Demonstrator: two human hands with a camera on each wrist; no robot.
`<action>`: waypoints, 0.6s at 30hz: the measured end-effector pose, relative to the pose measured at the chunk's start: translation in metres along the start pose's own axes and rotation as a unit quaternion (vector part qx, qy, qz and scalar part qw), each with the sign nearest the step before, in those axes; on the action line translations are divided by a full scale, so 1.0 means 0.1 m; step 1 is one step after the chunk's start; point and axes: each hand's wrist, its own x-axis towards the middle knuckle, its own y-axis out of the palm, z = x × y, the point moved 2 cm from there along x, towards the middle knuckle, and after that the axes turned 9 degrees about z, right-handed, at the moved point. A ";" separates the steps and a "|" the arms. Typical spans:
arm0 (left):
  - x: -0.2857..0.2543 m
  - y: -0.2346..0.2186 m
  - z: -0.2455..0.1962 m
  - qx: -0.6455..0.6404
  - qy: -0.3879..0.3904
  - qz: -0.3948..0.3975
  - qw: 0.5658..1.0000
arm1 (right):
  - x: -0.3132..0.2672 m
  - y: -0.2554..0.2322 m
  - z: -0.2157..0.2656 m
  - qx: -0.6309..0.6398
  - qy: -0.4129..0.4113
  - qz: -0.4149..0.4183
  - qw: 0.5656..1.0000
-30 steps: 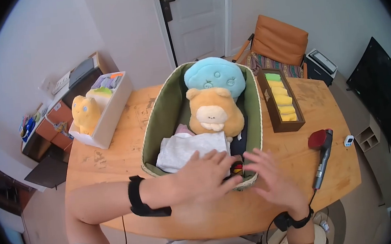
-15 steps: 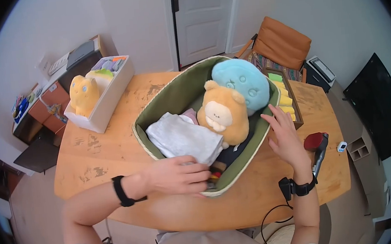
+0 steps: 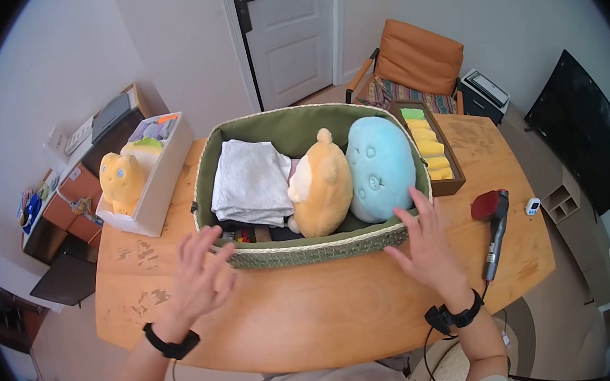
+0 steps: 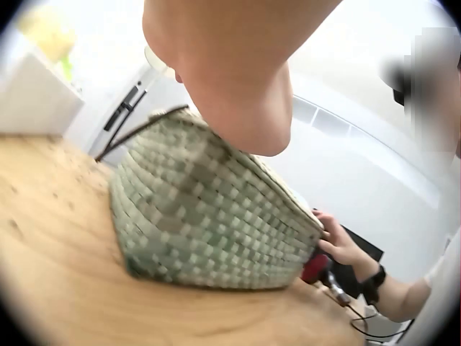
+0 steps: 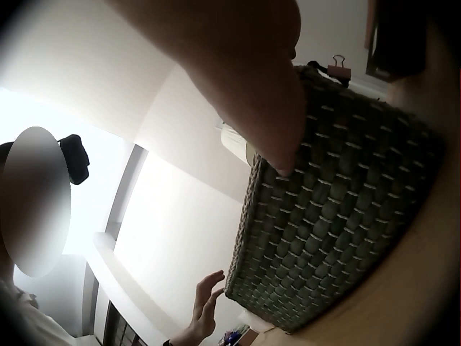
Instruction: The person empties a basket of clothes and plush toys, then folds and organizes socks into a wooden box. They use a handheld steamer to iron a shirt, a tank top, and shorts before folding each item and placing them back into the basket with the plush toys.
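A green woven basket (image 3: pixel 318 251) lies lengthwise across the table. Inside it, from left to right, are folded light grey cloth (image 3: pixel 251 181), an orange plush (image 3: pixel 323 189) turned sideways and a light blue plush (image 3: pixel 382 168). Small dark and red items lie low at its front left. The left hand (image 3: pixel 199 274), fingers spread, is at the basket's front left corner; whether it touches is unclear. The right hand (image 3: pixel 428 245) has its fingertips at the front right rim, thumb against the outer wall. In the right wrist view the woven wall (image 5: pixel 331 209) is beside that hand.
A white box (image 3: pixel 161 182) with a yellow plush (image 3: pixel 122 180) stands at the left. Behind the basket's right end is a brown box (image 3: pixel 451 185) of rolled yellow and green cloths. A hair dryer (image 3: pixel 495 238) and a small white device (image 3: pixel 533 206) lie at the right.
The basket has turned from pointing away to lying crosswise, its plushes and cloth turning along. The left hand has moved left from the basket's near end; the right hand stays at its right side.
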 end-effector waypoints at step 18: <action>1.11 0.77 0.42 0.121 -0.164 -0.074 0.976 | 1.28 0.56 -0.49 -0.054 0.088 -0.045 0.994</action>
